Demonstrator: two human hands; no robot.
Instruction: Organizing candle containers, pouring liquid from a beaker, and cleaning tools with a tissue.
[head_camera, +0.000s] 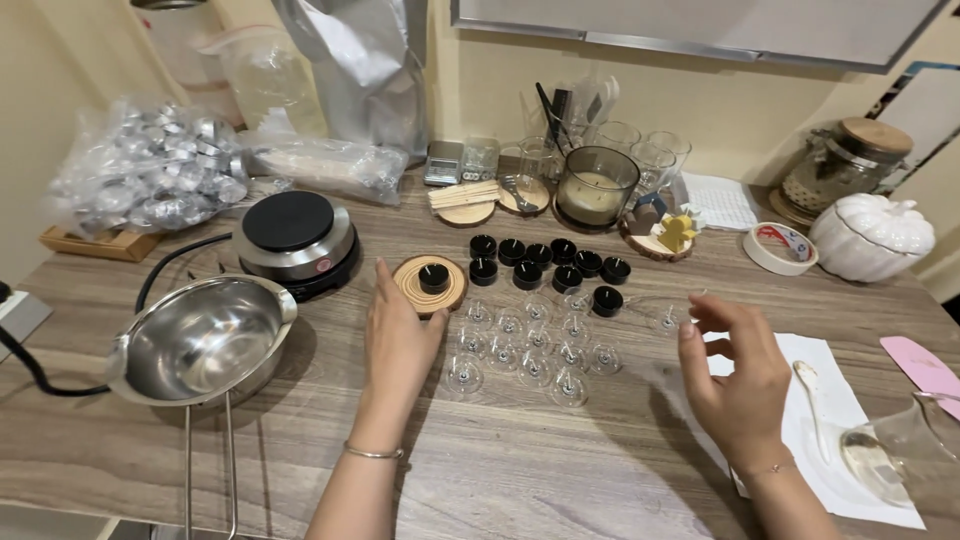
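Candle-making bench, wood-grain table (560, 490).

Left hand (398, 340) lay flat and open, fingers together, its fingertips just beside the round wooden coaster (412, 290) that carried one black tealight cup (434, 278). It gripped nothing.

Right hand (742, 372) hovered above the table's right side, fingers loosely curled and spread, empty. It hung near the right end of the clear cups, not touching them as far as could be told.

Black tealight cups (548, 262): roughly ten more stood in a loose cluster behind the clear ones, apart from the coaster. Whether they held wax could not be told.

Clear tealight cups (535, 345): about a dozen in rows between the two hands, each seemingly with a wick standing in it and no wax visible. Judged as wicked but unfilled.

Steel melting pot (205, 340) sat empty, off the small electric hot plate (296, 238), which was bare. Glass pouring jug (895, 455) lay on the white paper sheet (835, 420) beside a white spoon (812, 392).

Judgement: layout and wicking largely done; melting and pouring appeared not yet begun.
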